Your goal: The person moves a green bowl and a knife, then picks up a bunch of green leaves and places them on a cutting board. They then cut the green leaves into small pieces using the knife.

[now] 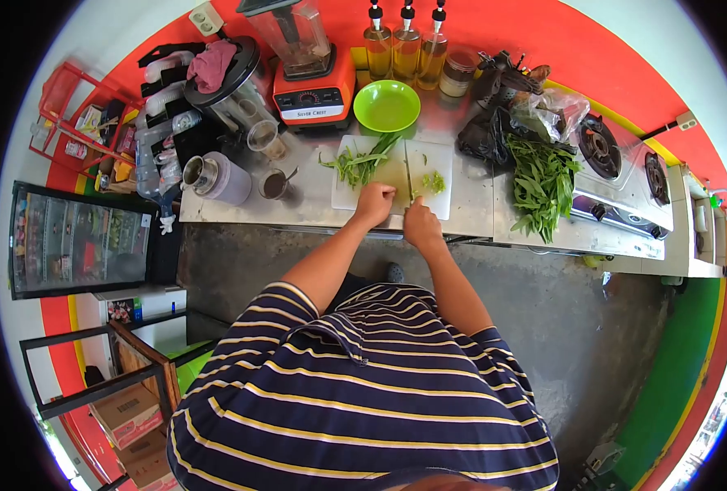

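A white cutting board (444,155) lies on the metal counter in front of me. My right hand (422,222) is wrapped round the handle of a knife (408,173), whose blade points away from me across the board. To the left of the blade rests my left hand (375,204), its fingers curled in; what they hold, if anything, is hidden. Long cut green stems and leaves (357,168) lie on the board's left part. Small chopped green pieces (435,182) are right of the knife. A green bowl (387,106) stands just behind the board.
Left of the board are a glass with a spoon (275,185), a plastic cup (265,139) and a flask (216,177). A blender (313,90) and several pump bottles (406,51) stand behind. Rightward lie leafy greens (543,184) beside a gas stove (621,176).
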### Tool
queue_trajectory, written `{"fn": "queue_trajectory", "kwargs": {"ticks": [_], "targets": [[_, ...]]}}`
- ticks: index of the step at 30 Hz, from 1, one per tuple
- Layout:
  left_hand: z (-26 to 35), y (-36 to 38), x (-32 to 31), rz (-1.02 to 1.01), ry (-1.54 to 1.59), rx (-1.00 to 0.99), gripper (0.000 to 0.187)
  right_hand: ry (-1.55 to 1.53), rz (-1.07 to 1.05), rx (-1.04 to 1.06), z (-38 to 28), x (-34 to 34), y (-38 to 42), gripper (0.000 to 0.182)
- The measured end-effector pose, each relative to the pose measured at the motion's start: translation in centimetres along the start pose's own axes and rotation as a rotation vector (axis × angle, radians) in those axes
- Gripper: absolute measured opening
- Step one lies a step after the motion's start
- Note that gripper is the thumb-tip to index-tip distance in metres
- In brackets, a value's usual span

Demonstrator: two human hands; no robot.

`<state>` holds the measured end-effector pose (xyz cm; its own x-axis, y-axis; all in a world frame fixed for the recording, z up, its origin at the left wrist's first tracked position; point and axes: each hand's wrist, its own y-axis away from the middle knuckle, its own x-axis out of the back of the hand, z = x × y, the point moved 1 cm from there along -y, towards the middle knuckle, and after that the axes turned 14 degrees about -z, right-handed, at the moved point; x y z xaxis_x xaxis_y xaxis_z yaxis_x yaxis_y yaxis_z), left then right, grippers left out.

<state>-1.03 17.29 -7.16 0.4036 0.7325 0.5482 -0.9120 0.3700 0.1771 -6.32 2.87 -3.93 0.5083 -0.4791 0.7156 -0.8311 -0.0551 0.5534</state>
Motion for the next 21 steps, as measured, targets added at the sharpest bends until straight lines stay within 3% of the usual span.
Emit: {"fn": "queue_trajectory", "kwargs": {"ticks": [8,14,16,21], "targets": [[-1.5,3.6,2.7,0.069,0.116,-0.026,0.019,-0.104,0.010,0.177,4.2,2.7,1.2,0.038],[-1.3,3.0,4.2,0.094,0.065,-0.056,0.023,-0.141,-0.196,0.292,6.5,3.8,1.5,0.037],[-0.8,2.7,5.3,0.110,0.047,-0.057,0.023,-0.281,-0.442,0.161,6.9,5.1,2.4,0.036],[-1.0,1.5,6.9,0.156,-0.040,-0.056,0.028,-0.155,-0.386,0.113,8.7,5.8,2.1,0.039]]}}
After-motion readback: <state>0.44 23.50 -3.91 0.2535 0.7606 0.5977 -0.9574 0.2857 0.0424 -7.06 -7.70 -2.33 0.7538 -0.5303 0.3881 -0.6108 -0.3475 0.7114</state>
